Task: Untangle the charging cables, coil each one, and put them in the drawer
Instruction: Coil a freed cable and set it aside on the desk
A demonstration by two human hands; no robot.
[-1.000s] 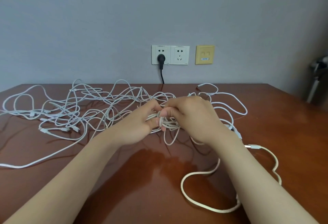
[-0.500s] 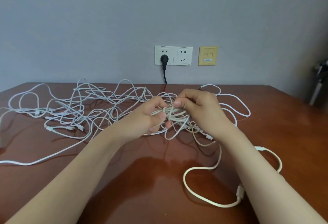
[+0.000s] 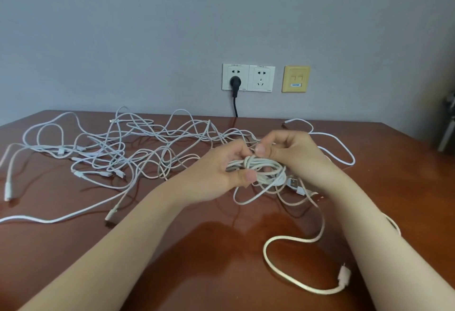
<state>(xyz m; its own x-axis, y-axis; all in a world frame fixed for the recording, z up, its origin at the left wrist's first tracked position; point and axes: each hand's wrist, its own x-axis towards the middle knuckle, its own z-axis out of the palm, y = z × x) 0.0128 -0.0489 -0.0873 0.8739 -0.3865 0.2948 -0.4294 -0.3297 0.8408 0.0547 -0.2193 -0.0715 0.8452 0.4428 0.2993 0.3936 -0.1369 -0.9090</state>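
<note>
Charging cables lie tangled below the wall socket, mostly to its left. Just below the socket your left hand grips a coiled bundle. Your right hand, close beside, pinches its top.

The person's left forearm and right forearm are showing bare along their whole visible length, from the lower edge of the view up to the wrists. The left hand and right hand are likewise showing bare, each thumb displaying a short, plain, neatly trimmed nail.
</note>
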